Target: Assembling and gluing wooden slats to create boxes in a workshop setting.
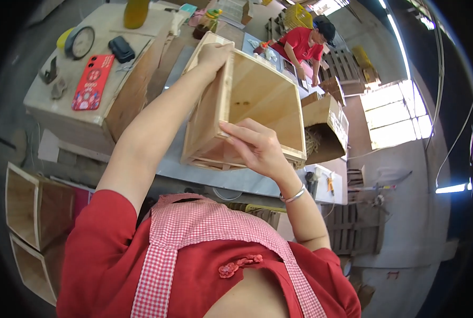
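A pale wooden box [207,116] is tilted over the grey worktable [183,174], its open side turned up and to the right. My left hand [215,57] is closed over its far left corner, the fingers hooked onto the rim. My right hand [256,144] pinches the rim's near corner between thumb and fingertips, with a silver bangle on that wrist. Two small dark marks show on the box's inner panel. The underside of the box is mostly hidden.
On the left a covered bench [51,103] bears a red patterned phone [93,82], a round clock [80,42] and a dark case [121,49]. More wooden boxes [37,212] stand lower left. An open cardboard carton [326,119] sits right; a co-worker in red [302,45] works beyond.
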Demonstrator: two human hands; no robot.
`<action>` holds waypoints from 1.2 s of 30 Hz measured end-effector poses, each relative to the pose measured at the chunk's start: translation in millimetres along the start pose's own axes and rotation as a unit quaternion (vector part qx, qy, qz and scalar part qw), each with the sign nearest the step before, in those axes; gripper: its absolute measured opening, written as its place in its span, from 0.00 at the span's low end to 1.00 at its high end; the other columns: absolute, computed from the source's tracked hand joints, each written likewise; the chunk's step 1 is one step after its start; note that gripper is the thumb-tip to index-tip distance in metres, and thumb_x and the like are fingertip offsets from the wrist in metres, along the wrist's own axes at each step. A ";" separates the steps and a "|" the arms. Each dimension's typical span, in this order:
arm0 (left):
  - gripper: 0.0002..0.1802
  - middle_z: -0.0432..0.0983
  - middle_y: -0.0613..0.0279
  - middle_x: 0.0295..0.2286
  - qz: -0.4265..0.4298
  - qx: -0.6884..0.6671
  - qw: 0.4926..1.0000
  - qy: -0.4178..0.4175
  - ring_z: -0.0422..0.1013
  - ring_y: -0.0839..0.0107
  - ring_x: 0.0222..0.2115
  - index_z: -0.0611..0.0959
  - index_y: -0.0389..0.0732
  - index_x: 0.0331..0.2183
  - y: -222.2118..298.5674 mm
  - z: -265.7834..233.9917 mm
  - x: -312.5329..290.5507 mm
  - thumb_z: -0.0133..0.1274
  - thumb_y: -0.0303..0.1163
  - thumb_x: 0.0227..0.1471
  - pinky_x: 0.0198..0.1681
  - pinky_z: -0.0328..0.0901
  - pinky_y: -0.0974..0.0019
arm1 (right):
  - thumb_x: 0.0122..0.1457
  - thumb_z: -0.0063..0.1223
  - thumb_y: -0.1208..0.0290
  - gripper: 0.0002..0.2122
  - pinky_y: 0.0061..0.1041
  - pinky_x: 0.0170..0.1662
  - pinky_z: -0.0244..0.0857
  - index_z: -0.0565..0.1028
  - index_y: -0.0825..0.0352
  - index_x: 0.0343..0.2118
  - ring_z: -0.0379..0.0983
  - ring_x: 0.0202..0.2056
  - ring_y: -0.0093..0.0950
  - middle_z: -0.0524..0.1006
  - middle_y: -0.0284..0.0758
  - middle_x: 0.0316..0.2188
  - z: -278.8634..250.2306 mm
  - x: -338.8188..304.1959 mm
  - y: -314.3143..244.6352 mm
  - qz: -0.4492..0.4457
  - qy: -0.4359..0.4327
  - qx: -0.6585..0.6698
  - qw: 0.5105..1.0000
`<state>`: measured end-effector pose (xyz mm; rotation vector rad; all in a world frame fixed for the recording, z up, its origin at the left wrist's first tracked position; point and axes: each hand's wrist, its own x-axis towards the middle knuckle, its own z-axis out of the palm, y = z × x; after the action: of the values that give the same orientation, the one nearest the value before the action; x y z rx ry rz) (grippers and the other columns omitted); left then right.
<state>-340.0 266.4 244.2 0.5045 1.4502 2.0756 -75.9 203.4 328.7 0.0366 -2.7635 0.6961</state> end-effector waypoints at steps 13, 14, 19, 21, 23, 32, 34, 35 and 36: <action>0.18 0.82 0.58 0.29 0.019 0.092 0.995 0.022 0.76 0.69 0.29 0.86 0.32 0.29 -7.3 -22.4 33.0 0.62 0.40 0.45 0.33 0.68 0.62 | 0.63 0.50 0.60 0.16 0.38 0.48 0.70 0.79 0.59 0.50 0.76 0.44 0.45 0.80 0.45 0.40 -96.3 -19.8 201.0 0.266 0.146 -0.167 0.938; 0.17 0.82 0.58 0.29 0.030 0.116 0.991 0.052 0.76 0.69 0.27 0.86 0.32 0.29 -10.7 -66.9 54.1 0.63 0.39 0.45 0.32 0.68 0.62 | 0.63 0.50 0.60 0.16 0.38 0.48 0.70 0.79 0.59 0.50 0.76 0.44 0.45 0.80 0.45 0.40 -85.8 -4.7 196.0 0.252 0.134 -0.141 0.948; 0.17 0.82 0.62 0.27 -0.020 0.119 0.992 0.042 0.76 0.71 0.23 0.86 0.34 0.31 16.2 -4.4 10.0 0.63 0.41 0.51 0.27 0.69 0.66 | 0.62 0.47 0.56 0.17 0.38 0.48 0.70 0.81 0.57 0.48 0.77 0.43 0.45 0.80 0.45 0.39 -87.3 -23.6 224.0 0.241 0.226 -0.138 0.934; 0.18 0.82 0.63 0.27 -0.059 0.109 0.991 0.058 0.76 0.71 0.24 0.85 0.33 0.32 24.5 -22.2 14.1 0.63 0.41 0.53 0.28 0.69 0.67 | 0.62 0.46 0.55 0.18 0.38 0.48 0.70 0.81 0.58 0.48 0.77 0.43 0.45 0.80 0.46 0.38 -81.5 -19.5 228.7 0.214 0.250 -0.079 0.941; 0.19 0.83 0.62 0.29 -0.148 0.063 0.986 -0.037 0.76 0.72 0.24 0.85 0.35 0.36 26.9 -45.1 24.3 0.61 0.44 0.56 0.28 0.70 0.68 | 0.63 0.45 0.55 0.19 0.37 0.48 0.70 0.80 0.60 0.48 0.77 0.42 0.44 0.80 0.46 0.37 -79.7 -14.1 232.2 0.224 0.259 0.001 0.940; 0.30 0.73 0.52 0.54 0.221 0.467 0.830 -0.210 0.65 0.62 0.58 0.76 0.40 0.56 88.8 65.4 -123.9 0.58 0.46 0.57 0.60 0.60 0.60 | 0.64 0.51 0.65 0.14 0.28 0.38 0.73 0.78 0.70 0.45 0.80 0.35 0.28 0.81 0.43 0.34 -28.8 -137.1 231.8 0.266 0.407 0.202 0.850; 0.31 0.70 0.52 0.56 0.280 0.493 0.765 -0.306 0.64 0.59 0.59 0.76 0.44 0.56 82.5 92.8 -182.3 0.62 0.42 0.53 0.60 0.59 0.57 | 0.62 0.53 0.67 0.14 0.31 0.44 0.72 0.78 0.69 0.47 0.79 0.41 0.35 0.80 0.44 0.40 9.9 -183.5 280.1 0.298 0.390 0.059 0.869; 0.32 0.69 0.52 0.58 0.315 0.514 0.715 -0.355 0.63 0.57 0.60 0.76 0.45 0.57 78.8 102.8 -203.4 0.64 0.40 0.51 0.61 0.59 0.57 | 0.60 0.54 0.68 0.15 0.33 0.48 0.71 0.77 0.68 0.48 0.78 0.46 0.39 0.79 0.45 0.44 30.3 -208.7 308.8 0.320 0.361 -0.013 0.876; 0.34 0.67 0.52 0.59 0.306 0.515 0.702 -0.384 0.62 0.56 0.61 0.75 0.43 0.58 71.2 112.9 -218.6 0.64 0.38 0.50 0.62 0.58 0.56 | 0.59 0.56 0.69 0.16 0.36 0.52 0.69 0.77 0.66 0.50 0.75 0.49 0.42 0.77 0.44 0.48 59.3 -239.2 340.9 0.368 0.316 -0.071 0.872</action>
<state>-119.7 192.5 351.9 2.2180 1.8482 0.8342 104.7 465.7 53.9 -1.1145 -2.1121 0.5203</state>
